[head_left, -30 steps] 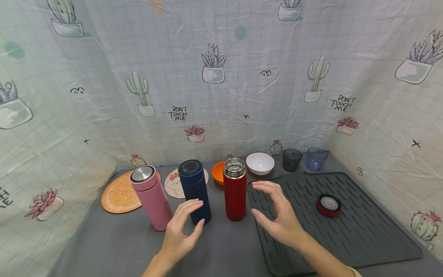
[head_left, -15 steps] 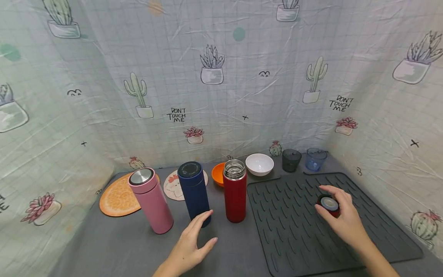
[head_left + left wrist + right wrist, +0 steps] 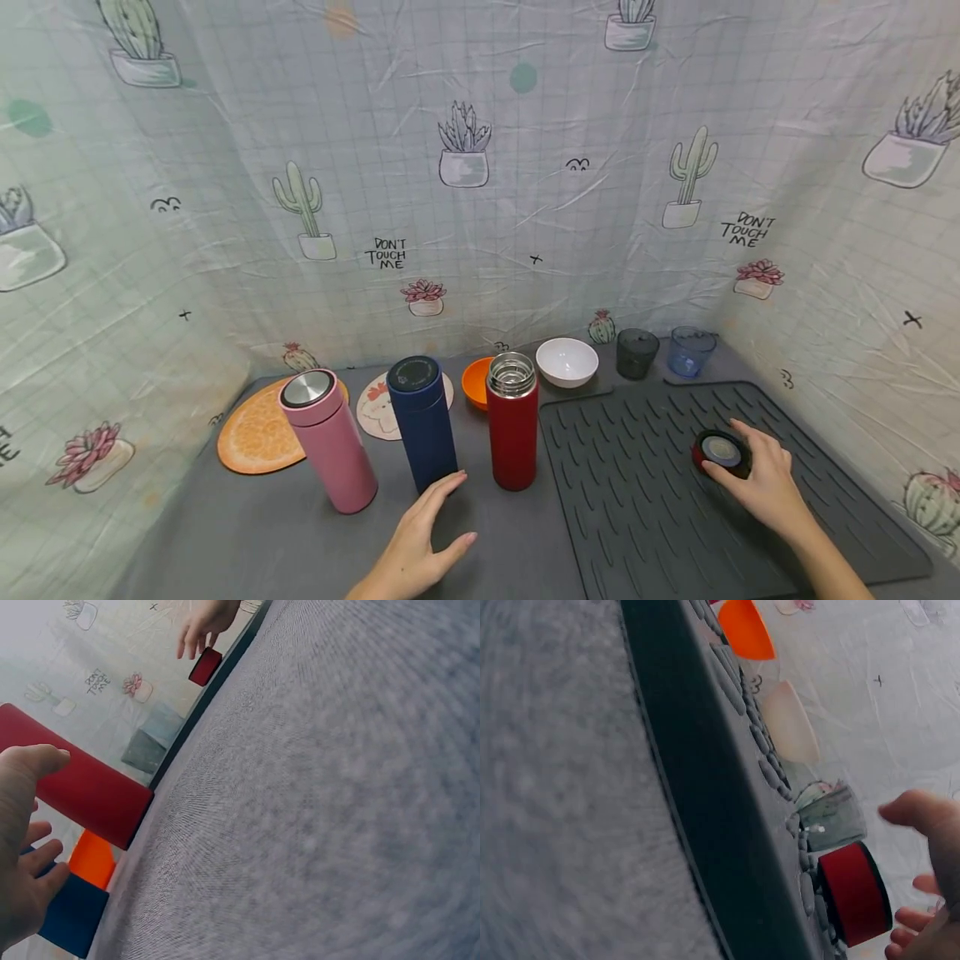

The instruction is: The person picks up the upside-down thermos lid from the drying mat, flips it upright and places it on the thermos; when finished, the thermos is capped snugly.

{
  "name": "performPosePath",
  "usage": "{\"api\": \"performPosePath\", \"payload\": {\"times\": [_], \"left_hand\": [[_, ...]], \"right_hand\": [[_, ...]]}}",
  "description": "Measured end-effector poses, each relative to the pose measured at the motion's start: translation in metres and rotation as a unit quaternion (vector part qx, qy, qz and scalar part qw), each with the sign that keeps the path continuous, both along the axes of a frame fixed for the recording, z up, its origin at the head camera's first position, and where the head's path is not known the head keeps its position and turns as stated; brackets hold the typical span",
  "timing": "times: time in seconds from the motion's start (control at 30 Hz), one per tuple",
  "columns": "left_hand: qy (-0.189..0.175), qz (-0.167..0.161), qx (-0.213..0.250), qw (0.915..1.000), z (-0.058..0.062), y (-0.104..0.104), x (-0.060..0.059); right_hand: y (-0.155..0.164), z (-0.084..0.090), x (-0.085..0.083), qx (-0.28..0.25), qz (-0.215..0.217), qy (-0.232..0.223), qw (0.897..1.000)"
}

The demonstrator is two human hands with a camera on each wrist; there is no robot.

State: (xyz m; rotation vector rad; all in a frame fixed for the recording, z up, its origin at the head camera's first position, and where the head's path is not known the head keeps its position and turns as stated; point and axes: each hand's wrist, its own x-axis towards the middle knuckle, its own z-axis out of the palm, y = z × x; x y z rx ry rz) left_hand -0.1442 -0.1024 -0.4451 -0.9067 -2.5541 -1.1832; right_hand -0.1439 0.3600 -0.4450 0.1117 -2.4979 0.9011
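Note:
My right hand [image 3: 765, 479] is held over a red and black bottle lid [image 3: 722, 451] that lies on the dark ridged mat, its pale round disc facing up. Thumb and fingers are spread at the lid's sides. In the right wrist view the thumb stands apart from the lid [image 3: 855, 892]. Left of the mat stands a red thermos bottle [image 3: 513, 437], upright, its steel mouth uncovered. My left hand [image 3: 416, 542] is near the base of a capped navy blue thermos [image 3: 423, 425], fingers extended and thumb spread, holding nothing.
A pink thermos [image 3: 333, 450] with a steel top stands at left, before an orange-slice placemat [image 3: 255, 437] and a round coaster [image 3: 378, 412]. Along the back are an orange bowl [image 3: 475, 383], a white bowl [image 3: 567, 362], a dark cup [image 3: 637, 354] and a blue cup [image 3: 690, 352]. The ridged mat [image 3: 622, 500] lies at right.
My right hand has moved right, from beside the red thermos to over the lid. The left hand has drawn slightly back and down from the blue thermos. The lid stays on the mat.

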Motion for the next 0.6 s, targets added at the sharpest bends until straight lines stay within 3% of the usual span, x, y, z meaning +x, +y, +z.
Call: {"api": "performPosePath", "payload": {"times": [0.33,0.6], "left_hand": [[-0.045,-0.014,0.007,0.9989,-0.004,0.001,0.001],[-0.025,-0.014,0.027,0.9992,-0.004,0.002,0.0]], "right_hand": [[0.006,-0.016,-0.003,0.031,-0.051,-0.057,0.997],[0.002,-0.015,-0.006,0.025,-0.078,-0.04,0.996]]}}
